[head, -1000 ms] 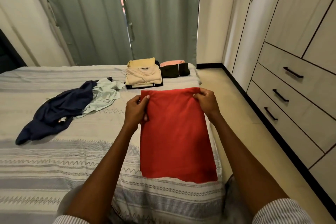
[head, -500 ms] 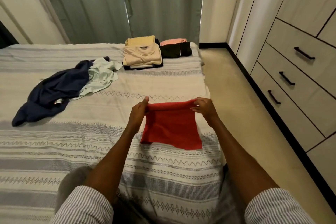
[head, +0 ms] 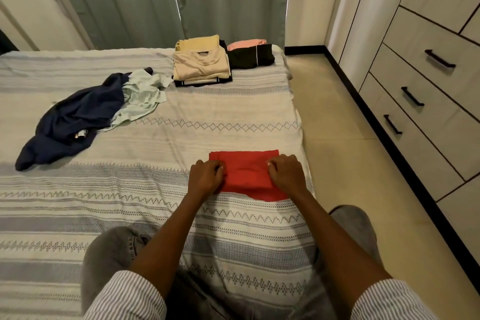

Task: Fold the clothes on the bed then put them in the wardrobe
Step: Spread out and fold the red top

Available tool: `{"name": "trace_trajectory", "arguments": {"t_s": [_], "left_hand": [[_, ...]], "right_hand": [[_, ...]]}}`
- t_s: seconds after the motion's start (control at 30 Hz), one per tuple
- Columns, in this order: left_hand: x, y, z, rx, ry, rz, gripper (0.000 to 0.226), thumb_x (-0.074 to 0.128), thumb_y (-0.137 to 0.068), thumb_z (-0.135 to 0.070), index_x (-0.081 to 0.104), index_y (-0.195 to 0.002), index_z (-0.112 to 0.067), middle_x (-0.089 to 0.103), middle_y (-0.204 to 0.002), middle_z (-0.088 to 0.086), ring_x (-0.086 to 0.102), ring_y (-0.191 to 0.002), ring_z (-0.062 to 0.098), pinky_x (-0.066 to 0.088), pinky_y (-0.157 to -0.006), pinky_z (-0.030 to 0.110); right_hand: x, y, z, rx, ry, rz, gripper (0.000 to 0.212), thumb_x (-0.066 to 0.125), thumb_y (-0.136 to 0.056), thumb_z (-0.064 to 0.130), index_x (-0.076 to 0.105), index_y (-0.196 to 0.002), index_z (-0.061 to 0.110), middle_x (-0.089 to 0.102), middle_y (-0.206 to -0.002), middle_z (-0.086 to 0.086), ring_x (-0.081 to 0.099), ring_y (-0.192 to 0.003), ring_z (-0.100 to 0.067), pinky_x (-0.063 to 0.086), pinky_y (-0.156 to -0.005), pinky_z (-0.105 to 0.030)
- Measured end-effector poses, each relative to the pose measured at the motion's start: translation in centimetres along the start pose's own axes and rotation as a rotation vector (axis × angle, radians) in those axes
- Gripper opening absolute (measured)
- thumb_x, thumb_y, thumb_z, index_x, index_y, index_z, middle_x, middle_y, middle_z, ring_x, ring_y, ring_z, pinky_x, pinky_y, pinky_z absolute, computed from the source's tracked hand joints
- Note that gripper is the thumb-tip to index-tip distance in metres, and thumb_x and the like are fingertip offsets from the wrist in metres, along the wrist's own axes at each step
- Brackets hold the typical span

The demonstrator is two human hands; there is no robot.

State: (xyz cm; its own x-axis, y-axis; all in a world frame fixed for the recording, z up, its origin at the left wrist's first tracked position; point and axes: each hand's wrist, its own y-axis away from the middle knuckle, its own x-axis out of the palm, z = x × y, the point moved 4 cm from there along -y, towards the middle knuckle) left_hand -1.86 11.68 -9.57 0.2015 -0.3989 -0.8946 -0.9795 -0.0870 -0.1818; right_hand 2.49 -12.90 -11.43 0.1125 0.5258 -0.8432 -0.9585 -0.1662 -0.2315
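A red garment (head: 246, 173) lies folded into a small rectangle on the striped bedspread (head: 181, 215), near the bed's right edge. My left hand (head: 206, 176) grips its left side with curled fingers. My right hand (head: 285, 174) grips its right side the same way. Both hands hold the cloth down on the bed. Farther back lie an unfolded navy garment (head: 72, 117) and a pale green garment (head: 140, 96). A folded beige stack (head: 201, 65) and a folded black and pink pile (head: 250, 56) sit at the far end.
The wardrobe with drawers (head: 426, 80) and black handles lines the right wall. A strip of tiled floor (head: 337, 138) runs between it and the bed. Green curtains (head: 155, 0) hang behind the bed. My knees in grey trousers rest on the bed's near edge.
The red garment hung lifted and long before. My hands brought it down toward me, folding it in half, and now hold it flat on the bed.
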Motion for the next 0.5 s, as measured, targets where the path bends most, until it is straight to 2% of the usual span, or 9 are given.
{"name": "trace_trajectory", "arguments": {"t_s": [0.07, 0.13, 0.2, 0.27, 0.33, 0.5], "left_hand": [[0.3, -0.5, -0.7, 0.051, -0.131, -0.003, 0.029, 0.049, -0.098, -0.034, 0.066, -0.114, -0.017, 0.066, -0.115, 0.009, 0.055, -0.102, 0.031, 0.040, -0.085, 0.038], [1.3, -1.5, -1.4, 0.077, -0.151, 0.050, 0.040, 0.042, -0.102, -0.039, 0.054, -0.133, -0.018, 0.053, -0.139, 0.008, 0.046, -0.124, 0.031, 0.036, -0.101, 0.043], [3.1, -2.1, -1.5, 0.089, -0.145, 0.145, 0.055, 0.031, -0.104, -0.045, 0.030, -0.153, -0.021, 0.024, -0.161, 0.007, 0.021, -0.147, 0.031, 0.018, -0.117, 0.047], [5.2, -1.1, -0.9, 0.073, -0.192, 0.267, 0.070, 0.012, -0.100, -0.059, 0.003, -0.158, -0.023, -0.005, -0.165, 0.005, -0.005, -0.152, 0.030, -0.001, -0.120, 0.049], [7.1, -0.7, 1.0, -0.001, -0.171, 0.349, 0.077, 0.004, -0.094, -0.069, -0.013, -0.156, -0.028, -0.019, -0.163, 0.001, -0.016, -0.150, 0.027, -0.009, -0.119, 0.050], [8.6, -2.3, 2.3, -0.027, -0.109, 0.372, 0.074, 0.012, -0.096, -0.067, -0.021, -0.153, -0.033, -0.027, -0.160, -0.006, -0.025, -0.147, 0.019, -0.013, -0.117, 0.051]], "right_hand": [[-0.2, -0.2, 2.0, -0.109, 0.055, -0.061, 0.023, 0.054, -0.094, 0.026, 0.070, -0.107, 0.016, 0.068, -0.106, -0.004, 0.058, -0.101, -0.026, 0.046, -0.081, -0.039], [0.6, -0.8, 3.7, -0.158, 0.056, -0.021, 0.035, 0.051, -0.097, 0.029, 0.062, -0.127, 0.016, 0.063, -0.126, -0.006, 0.054, -0.121, -0.027, 0.043, -0.098, -0.042], [2.6, -1.3, 4.5, -0.147, 0.123, 0.127, 0.052, 0.040, -0.102, 0.039, 0.040, -0.150, 0.018, 0.041, -0.154, -0.007, 0.030, -0.146, -0.028, 0.023, -0.117, -0.046], [4.4, -0.2, 3.7, -0.096, 0.244, 0.276, 0.066, 0.025, -0.103, 0.055, 0.012, -0.159, 0.023, 0.010, -0.166, -0.004, 0.004, -0.154, -0.027, 0.002, -0.122, -0.050], [6.5, 0.3, 2.5, -0.061, 0.291, 0.341, 0.073, 0.015, -0.099, 0.065, -0.002, -0.159, 0.027, -0.007, -0.167, -0.003, -0.011, -0.153, -0.026, -0.007, -0.121, -0.054], [8.1, -0.9, 1.4, -0.058, 0.319, 0.300, 0.075, 0.014, -0.098, 0.068, -0.005, -0.159, 0.029, -0.013, -0.165, -0.001, -0.016, -0.152, -0.024, -0.010, -0.120, -0.054]]}}
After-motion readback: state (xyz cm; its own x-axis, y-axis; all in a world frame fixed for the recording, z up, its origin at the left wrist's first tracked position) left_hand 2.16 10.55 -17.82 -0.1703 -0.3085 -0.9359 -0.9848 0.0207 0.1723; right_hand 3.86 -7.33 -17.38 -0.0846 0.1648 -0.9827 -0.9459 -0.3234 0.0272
